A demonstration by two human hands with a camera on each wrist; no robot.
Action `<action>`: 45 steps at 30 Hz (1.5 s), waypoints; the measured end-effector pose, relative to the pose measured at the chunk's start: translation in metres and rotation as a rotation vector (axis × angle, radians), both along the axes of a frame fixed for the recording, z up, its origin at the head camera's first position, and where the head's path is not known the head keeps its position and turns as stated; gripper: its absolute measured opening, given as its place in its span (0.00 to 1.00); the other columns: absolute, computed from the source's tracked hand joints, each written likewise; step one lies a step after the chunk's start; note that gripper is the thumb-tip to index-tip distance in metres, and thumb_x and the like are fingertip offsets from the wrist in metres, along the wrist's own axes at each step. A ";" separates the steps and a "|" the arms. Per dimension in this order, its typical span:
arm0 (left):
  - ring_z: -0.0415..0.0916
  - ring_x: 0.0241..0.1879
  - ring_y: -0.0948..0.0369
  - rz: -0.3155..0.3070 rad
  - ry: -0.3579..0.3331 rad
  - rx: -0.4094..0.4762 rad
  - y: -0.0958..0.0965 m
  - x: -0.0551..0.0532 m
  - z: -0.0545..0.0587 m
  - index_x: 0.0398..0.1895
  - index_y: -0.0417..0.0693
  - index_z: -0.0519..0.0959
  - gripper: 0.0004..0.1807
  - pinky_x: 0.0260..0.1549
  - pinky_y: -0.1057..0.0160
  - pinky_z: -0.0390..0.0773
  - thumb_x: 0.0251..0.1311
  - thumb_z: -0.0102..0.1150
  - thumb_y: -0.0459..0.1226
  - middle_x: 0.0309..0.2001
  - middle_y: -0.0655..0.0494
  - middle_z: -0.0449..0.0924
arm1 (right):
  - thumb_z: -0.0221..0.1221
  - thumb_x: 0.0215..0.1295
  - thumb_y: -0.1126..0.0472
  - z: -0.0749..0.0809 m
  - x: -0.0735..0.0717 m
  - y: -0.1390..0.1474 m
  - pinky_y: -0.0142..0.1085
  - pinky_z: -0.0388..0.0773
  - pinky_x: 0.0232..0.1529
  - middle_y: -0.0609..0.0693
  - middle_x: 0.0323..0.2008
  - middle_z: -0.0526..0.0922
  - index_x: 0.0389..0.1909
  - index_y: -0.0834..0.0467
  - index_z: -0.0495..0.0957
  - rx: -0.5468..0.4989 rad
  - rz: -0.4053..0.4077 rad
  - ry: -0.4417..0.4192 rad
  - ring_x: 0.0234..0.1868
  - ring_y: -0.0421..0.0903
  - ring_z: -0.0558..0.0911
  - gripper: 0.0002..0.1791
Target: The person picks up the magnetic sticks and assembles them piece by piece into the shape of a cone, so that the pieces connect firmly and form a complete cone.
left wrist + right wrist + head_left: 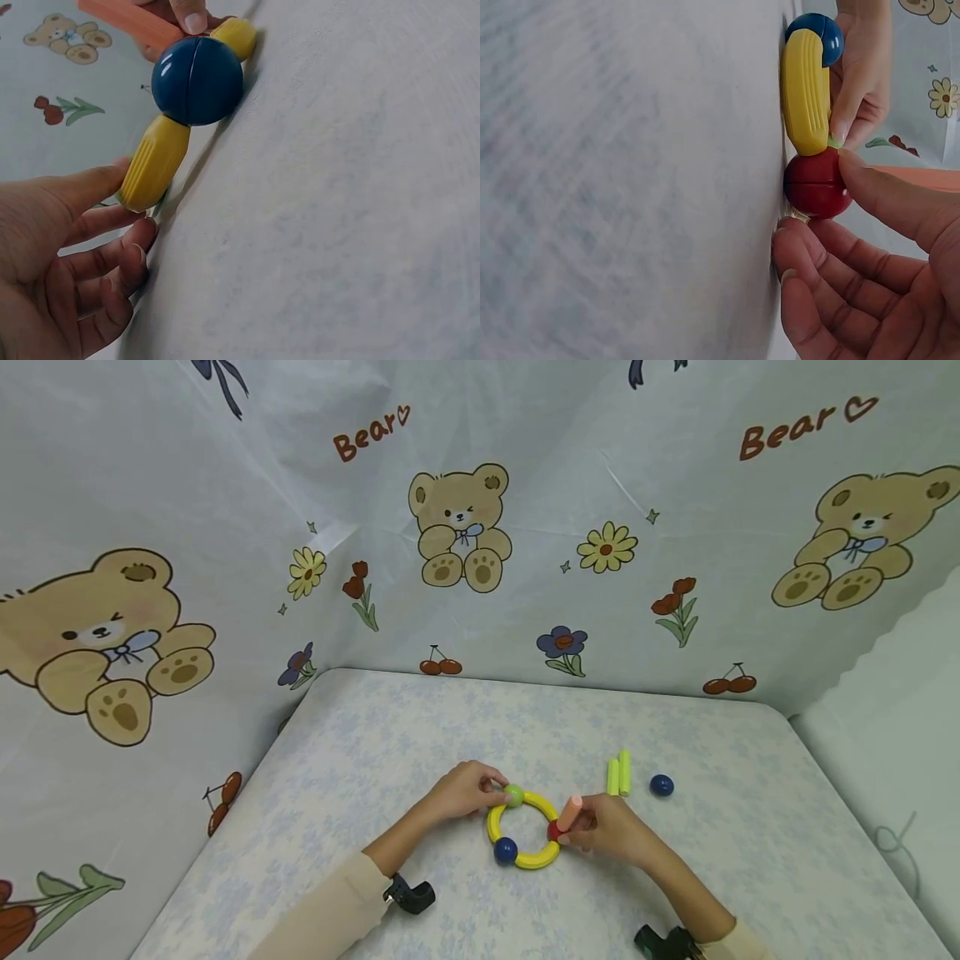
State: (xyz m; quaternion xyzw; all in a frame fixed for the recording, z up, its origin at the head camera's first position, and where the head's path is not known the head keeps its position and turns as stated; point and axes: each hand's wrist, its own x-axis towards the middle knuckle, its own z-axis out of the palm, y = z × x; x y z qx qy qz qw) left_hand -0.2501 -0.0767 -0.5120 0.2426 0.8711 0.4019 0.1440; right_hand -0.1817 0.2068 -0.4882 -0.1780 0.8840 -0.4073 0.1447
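Observation:
Curved yellow rods (pixel 537 861) and balls form a ring lying on the table. Its green ball (pixel 513 794) is pinched by my left hand (pixel 467 790) at the ring's far left side. In the left wrist view that ball is mostly hidden behind a yellow rod (pixel 155 166). My right hand (pixel 613 832) pinches the red ball (pixel 817 184) on the ring's right, thumb on one side and fingers on the other. From the red ball an orange rod (pixel 570 812) sticks up, leaning slightly right. A dark blue ball (pixel 506 851) joins two yellow rods at the near left.
Two straight yellow-green rods (pixel 613 776) lie side by side beyond my right hand. To their right is a loose dark blue ball (pixel 662 786). A bear-print cloth (pixel 510 627) hangs behind the table's far edge. A thin white cable (pixel 900 852) lies off the right side.

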 end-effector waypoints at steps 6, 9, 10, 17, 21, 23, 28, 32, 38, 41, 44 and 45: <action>0.67 0.10 0.64 -0.011 0.015 0.025 0.006 -0.001 -0.003 0.51 0.51 0.87 0.17 0.12 0.67 0.69 0.64 0.69 0.48 0.23 0.61 0.80 | 0.75 0.57 0.58 0.002 0.003 -0.002 0.31 0.73 0.22 0.45 0.21 0.80 0.32 0.55 0.83 0.020 0.021 0.003 0.22 0.41 0.77 0.10; 0.67 0.11 0.65 -0.017 0.012 0.031 0.009 -0.004 -0.004 0.51 0.52 0.87 0.17 0.12 0.67 0.69 0.64 0.69 0.48 0.23 0.62 0.80 | 0.75 0.57 0.57 0.003 0.006 -0.003 0.31 0.74 0.23 0.44 0.22 0.80 0.32 0.54 0.83 0.030 0.030 0.014 0.23 0.40 0.77 0.10; 0.68 0.11 0.64 -0.017 0.011 0.031 0.010 -0.005 -0.005 0.50 0.53 0.87 0.16 0.12 0.66 0.70 0.63 0.69 0.49 0.23 0.62 0.80 | 0.75 0.56 0.57 0.004 0.006 -0.004 0.31 0.74 0.23 0.43 0.23 0.80 0.32 0.53 0.83 0.031 0.038 0.021 0.23 0.40 0.76 0.10; 0.71 0.16 0.66 -0.014 0.061 -0.008 0.017 -0.012 -0.006 0.46 0.55 0.89 0.15 0.17 0.67 0.71 0.61 0.70 0.52 0.24 0.66 0.81 | 0.75 0.57 0.56 0.004 0.007 -0.005 0.30 0.76 0.27 0.39 0.26 0.83 0.32 0.49 0.84 0.029 0.103 0.032 0.26 0.38 0.78 0.08; 0.72 0.19 0.67 -0.016 0.072 -0.011 0.017 -0.012 -0.006 0.45 0.56 0.89 0.15 0.19 0.68 0.70 0.62 0.70 0.52 0.26 0.68 0.81 | 0.74 0.58 0.56 0.005 0.007 -0.005 0.30 0.77 0.28 0.39 0.27 0.83 0.33 0.49 0.84 0.037 0.126 0.036 0.27 0.38 0.78 0.07; 0.73 0.19 0.66 -0.025 0.059 0.011 0.017 -0.012 -0.006 0.45 0.56 0.89 0.15 0.20 0.68 0.72 0.62 0.69 0.52 0.27 0.67 0.82 | 0.74 0.59 0.56 0.006 0.007 -0.003 0.31 0.77 0.28 0.40 0.26 0.82 0.33 0.49 0.84 0.048 0.138 0.044 0.27 0.39 0.78 0.07; 0.77 0.18 0.60 -0.044 -0.029 0.081 0.008 -0.012 -0.006 0.47 0.52 0.87 0.15 0.20 0.63 0.78 0.65 0.67 0.50 0.29 0.61 0.84 | 0.72 0.60 0.61 0.011 0.006 0.003 0.31 0.78 0.28 0.42 0.26 0.81 0.37 0.52 0.85 0.058 0.185 0.035 0.26 0.39 0.78 0.07; 0.78 0.16 0.58 -0.030 -0.067 0.063 -0.002 -0.010 -0.005 0.47 0.52 0.87 0.14 0.19 0.62 0.78 0.65 0.68 0.48 0.27 0.60 0.83 | 0.71 0.60 0.64 0.016 0.004 0.011 0.32 0.78 0.30 0.43 0.28 0.81 0.40 0.54 0.85 0.062 0.224 0.028 0.29 0.39 0.78 0.09; 0.76 0.15 0.59 -0.023 -0.074 0.073 -0.010 -0.002 -0.006 0.45 0.52 0.87 0.10 0.17 0.64 0.76 0.66 0.67 0.45 0.26 0.59 0.83 | 0.66 0.68 0.59 0.032 -0.003 0.028 0.33 0.79 0.30 0.48 0.32 0.84 0.46 0.60 0.84 0.066 0.201 0.005 0.30 0.41 0.81 0.11; 0.76 0.16 0.60 -0.008 -0.059 0.090 -0.010 0.003 -0.005 0.44 0.52 0.88 0.09 0.17 0.65 0.75 0.66 0.67 0.44 0.26 0.59 0.83 | 0.63 0.71 0.58 0.043 -0.009 0.037 0.34 0.80 0.31 0.53 0.33 0.85 0.48 0.64 0.83 0.051 0.162 0.009 0.30 0.46 0.82 0.13; 0.76 0.17 0.61 0.006 -0.040 0.089 -0.011 0.006 -0.006 0.43 0.53 0.88 0.08 0.18 0.65 0.75 0.66 0.68 0.44 0.26 0.60 0.83 | 0.62 0.72 0.58 0.053 -0.015 0.046 0.37 0.82 0.33 0.54 0.34 0.86 0.48 0.66 0.82 0.035 0.109 0.030 0.31 0.51 0.84 0.15; 0.76 0.17 0.61 0.007 -0.035 0.088 -0.011 0.006 -0.006 0.43 0.53 0.88 0.09 0.18 0.64 0.76 0.66 0.68 0.45 0.26 0.60 0.83 | 0.62 0.72 0.58 0.055 -0.017 0.049 0.38 0.82 0.33 0.55 0.34 0.86 0.49 0.66 0.82 0.030 0.083 0.030 0.32 0.53 0.84 0.15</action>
